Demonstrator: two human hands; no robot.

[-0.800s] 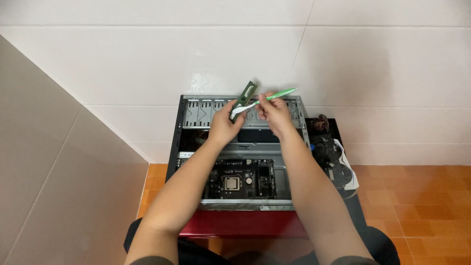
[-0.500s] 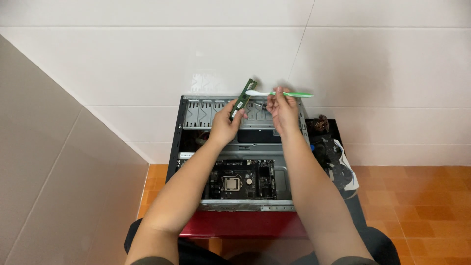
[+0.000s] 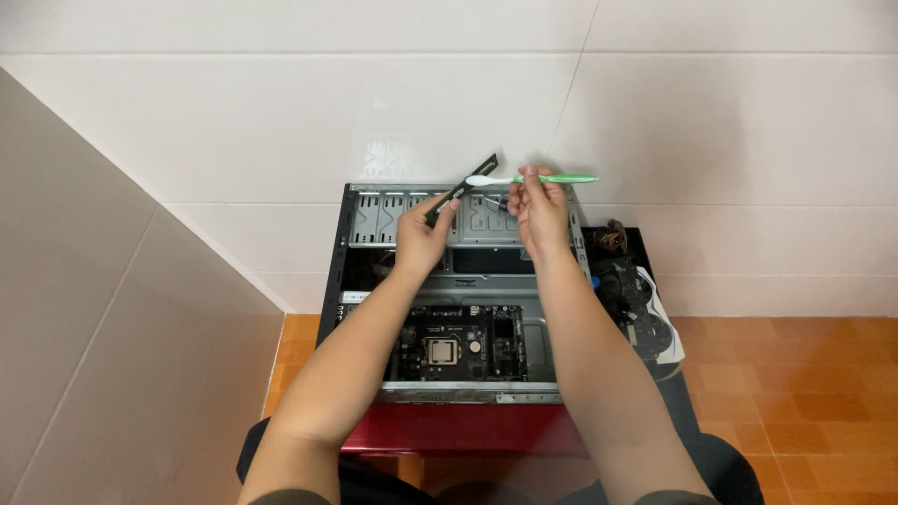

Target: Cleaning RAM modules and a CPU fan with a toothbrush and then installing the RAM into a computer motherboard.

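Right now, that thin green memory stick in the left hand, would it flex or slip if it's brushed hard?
The memory stick looks like a thin, flat, rigid board, so it would probably stay stiff. The left hand pinches only its lower end, so a hard stroke from the toothbrush could lever it loose. It looks light.

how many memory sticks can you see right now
1. A single dark green memory stick is pinched in the left hand, held tilted above the open computer case, with the toothbrush in the right hand at its upper end. Others may sit unseen on the motherboard.
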